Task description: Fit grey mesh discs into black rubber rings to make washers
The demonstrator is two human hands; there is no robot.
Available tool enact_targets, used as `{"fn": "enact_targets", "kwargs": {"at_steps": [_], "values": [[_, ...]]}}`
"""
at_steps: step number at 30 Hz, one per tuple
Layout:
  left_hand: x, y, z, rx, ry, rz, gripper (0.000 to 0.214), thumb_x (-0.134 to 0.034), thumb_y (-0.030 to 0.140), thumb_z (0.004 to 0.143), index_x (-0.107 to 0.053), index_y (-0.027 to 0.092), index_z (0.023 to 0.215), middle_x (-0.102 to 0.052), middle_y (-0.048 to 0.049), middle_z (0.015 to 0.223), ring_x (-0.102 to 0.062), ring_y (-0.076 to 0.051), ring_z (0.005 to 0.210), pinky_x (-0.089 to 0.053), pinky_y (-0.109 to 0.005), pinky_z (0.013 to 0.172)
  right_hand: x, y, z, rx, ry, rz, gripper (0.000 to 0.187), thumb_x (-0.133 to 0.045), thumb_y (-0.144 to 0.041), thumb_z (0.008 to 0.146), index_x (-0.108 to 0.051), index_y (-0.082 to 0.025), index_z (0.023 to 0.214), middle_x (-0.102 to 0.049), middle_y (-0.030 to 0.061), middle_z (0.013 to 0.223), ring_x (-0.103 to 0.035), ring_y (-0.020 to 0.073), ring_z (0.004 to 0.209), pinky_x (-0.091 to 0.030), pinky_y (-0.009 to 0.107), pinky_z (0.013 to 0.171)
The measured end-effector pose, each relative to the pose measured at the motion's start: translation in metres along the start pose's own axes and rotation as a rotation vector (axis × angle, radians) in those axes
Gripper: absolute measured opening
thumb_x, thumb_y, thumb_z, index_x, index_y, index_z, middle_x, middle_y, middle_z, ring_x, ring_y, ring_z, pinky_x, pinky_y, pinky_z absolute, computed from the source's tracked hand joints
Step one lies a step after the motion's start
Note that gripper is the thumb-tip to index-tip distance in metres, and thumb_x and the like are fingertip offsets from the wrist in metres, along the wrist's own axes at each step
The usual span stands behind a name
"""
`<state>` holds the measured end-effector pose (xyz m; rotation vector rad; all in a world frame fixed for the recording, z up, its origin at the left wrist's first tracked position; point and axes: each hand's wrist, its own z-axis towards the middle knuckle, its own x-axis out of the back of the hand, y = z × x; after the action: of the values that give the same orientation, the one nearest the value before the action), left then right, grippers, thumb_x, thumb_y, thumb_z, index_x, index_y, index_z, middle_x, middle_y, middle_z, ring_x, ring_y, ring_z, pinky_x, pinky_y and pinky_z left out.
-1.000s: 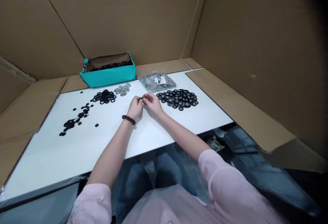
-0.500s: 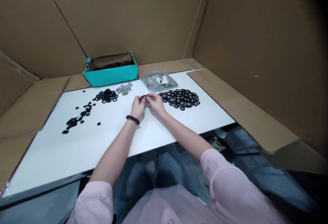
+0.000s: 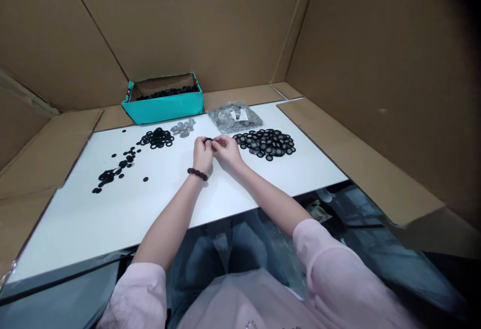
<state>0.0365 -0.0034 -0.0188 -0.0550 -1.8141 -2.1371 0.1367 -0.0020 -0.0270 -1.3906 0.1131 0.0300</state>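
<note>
My left hand (image 3: 203, 153) and my right hand (image 3: 226, 149) meet over the middle of the white board, fingers closed together on one small black ring (image 3: 209, 140). Fingertips cover much of the ring, so whether a disc sits inside it cannot be made out. Right of my hands lies a heap of black rings with grey centres (image 3: 266, 143). To the left are a pile of open black rings (image 3: 156, 138) and a small group of clear-grey discs (image 3: 183, 128). Small solid black discs (image 3: 108, 175) are scattered farther left.
A turquoise box (image 3: 163, 109) of black pieces stands at the back left. Beside it, a clear plastic bag (image 3: 235, 117) of grey discs lies on the white board (image 3: 86, 223). Cardboard walls (image 3: 210, 23) enclose the back and sides.
The black ring has turned a little between my fingers, and its grey centre now shows less. The whole view has shifted slightly; the piles look the same.
</note>
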Motion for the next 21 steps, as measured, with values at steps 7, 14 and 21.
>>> {"fn": "enact_targets", "kwargs": {"at_steps": [7, 14, 21], "values": [[0.003, 0.007, -0.005, 0.018, 0.012, -0.045, 0.009, -0.046, 0.014, 0.085, -0.045, 0.021, 0.079, -0.053, -0.0007, 0.080, -0.054, -0.014, 0.076, -0.045, -0.027, 0.073, -0.003, -0.008, -0.006, 0.015, 0.010, 0.010, 0.010, -0.064, -0.026, 0.069, -0.058, -0.017, 0.067, -0.060, -0.0007, 0.061, -0.057, 0.0133, 0.059, -0.049, 0.028, 0.065], [0.000, -0.001, 0.000, -0.009, -0.082, -0.050, 0.011, -0.044, 0.015, 0.087, -0.045, 0.021, 0.078, -0.052, -0.0019, 0.081, -0.053, -0.015, 0.079, -0.044, -0.028, 0.074, -0.002, -0.011, -0.007, 0.098, 0.069, 0.053, 0.012, -0.062, -0.026, 0.070, -0.058, -0.019, 0.079, -0.061, 0.0001, 0.071, -0.057, 0.0133, 0.065, -0.049, 0.028, 0.068], [0.002, 0.002, -0.001, -0.032, -0.094, 0.021, 0.014, -0.045, 0.011, 0.085, -0.044, 0.021, 0.075, -0.051, -0.0016, 0.080, -0.052, -0.016, 0.081, -0.044, -0.030, 0.078, -0.002, -0.009, -0.006, 0.134, 0.038, -0.002, 0.011, -0.058, -0.027, 0.072, -0.061, -0.018, 0.078, -0.064, 0.0027, 0.078, -0.058, 0.0157, 0.073, -0.049, 0.030, 0.072]]}}
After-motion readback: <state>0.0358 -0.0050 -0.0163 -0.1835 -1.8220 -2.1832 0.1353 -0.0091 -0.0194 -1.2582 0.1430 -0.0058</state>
